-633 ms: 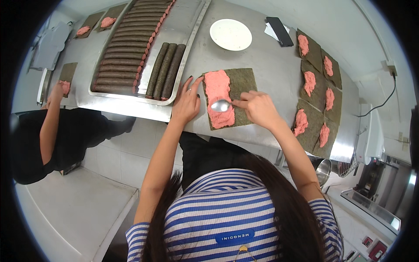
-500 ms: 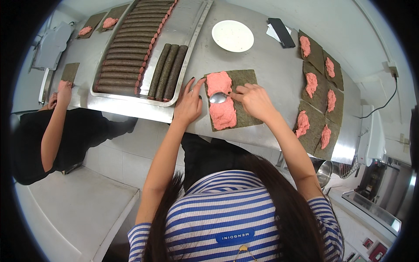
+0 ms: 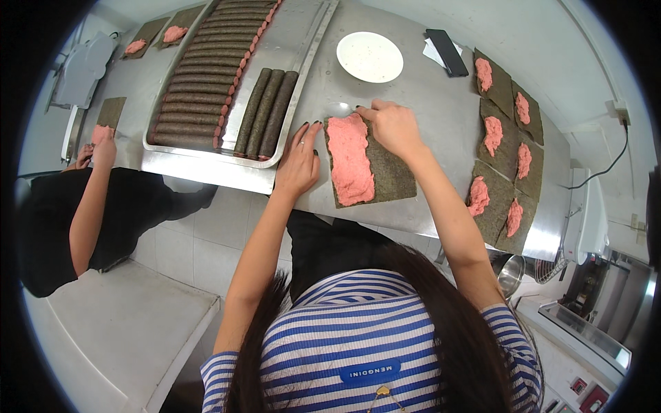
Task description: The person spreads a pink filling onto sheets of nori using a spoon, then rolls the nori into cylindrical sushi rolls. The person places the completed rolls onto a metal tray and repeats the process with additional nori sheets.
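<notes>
In front of me on the metal table lies a dark green seaweed sheet, its left part covered by a long band of pink paste. My right hand is closed on a metal spoon, whose bowl is at the far end of the paste. Resting at the sheet's left edge, my left hand has its fingers stretched out, a fingertip touching near the far left corner. Left of it, a metal tray holds many dark seaweed rolls with pink ends and three separate rolls.
A white plate and a dark phone lie farther back. On the right are several seaweed sheets with pink paste dollops. At the left, a co-worker's hands work on another sheet. The table's near edge runs before me.
My right hand has moved the spoon away from me, from mid-paste to the far end. The paste is now one continuous, smoother band. My left hand stays about where it was.
</notes>
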{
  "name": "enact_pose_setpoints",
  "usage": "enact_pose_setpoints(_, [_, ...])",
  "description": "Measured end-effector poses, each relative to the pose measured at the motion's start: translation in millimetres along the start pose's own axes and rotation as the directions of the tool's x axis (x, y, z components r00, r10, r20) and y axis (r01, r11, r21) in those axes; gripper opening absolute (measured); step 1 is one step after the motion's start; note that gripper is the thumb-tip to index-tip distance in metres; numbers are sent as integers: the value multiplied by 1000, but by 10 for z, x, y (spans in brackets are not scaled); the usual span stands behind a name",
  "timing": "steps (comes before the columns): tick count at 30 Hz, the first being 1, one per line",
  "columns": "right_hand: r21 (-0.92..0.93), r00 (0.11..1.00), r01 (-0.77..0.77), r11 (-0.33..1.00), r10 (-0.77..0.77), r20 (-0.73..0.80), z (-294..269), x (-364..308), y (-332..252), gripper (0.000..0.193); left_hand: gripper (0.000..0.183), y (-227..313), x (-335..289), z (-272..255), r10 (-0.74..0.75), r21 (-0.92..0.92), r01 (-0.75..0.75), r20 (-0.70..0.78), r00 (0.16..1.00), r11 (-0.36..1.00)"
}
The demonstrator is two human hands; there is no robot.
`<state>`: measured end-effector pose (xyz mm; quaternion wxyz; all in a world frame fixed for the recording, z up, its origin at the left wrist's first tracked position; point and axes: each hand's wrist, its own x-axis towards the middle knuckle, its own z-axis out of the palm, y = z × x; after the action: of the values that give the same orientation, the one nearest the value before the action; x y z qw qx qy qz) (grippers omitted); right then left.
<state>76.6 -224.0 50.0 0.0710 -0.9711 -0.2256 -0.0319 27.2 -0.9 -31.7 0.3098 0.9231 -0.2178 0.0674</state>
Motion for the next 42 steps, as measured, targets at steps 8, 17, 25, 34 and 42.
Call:
enact_pose_setpoints(8, [61, 980, -201, 978, 200, 26, 1, -258, -76, 33, 59, -10, -13, 6, -2, -63, 0, -28, 1000, 998])
enact_pose_setpoints(17, [64, 979, 111, 992, -120, 163, -199, -730, -199, 35, 56, 1, -10, -17, 0, -44, -1, -18, 1000, 999])
enact_pose_setpoints(25, [-2, 987, 25, 1000, -24, 158, -150, -1246, -472, 35, 72, 143, -348, -97, -86, 13, 85, 91, 992, 996])
enact_pose_setpoints(34, [108, 982, 56, 993, -74, 172, -298, -1423, -506, 29, 111, 330, -607, -96, -159, 120, 130, 276, 948, 984])
enact_pose_setpoints(42, [64, 963, 254, 965, -258, 74, -90, -1049, -219, 23, 117, 357, -573, -84, -190, 105, 166, 296, 936, 981])
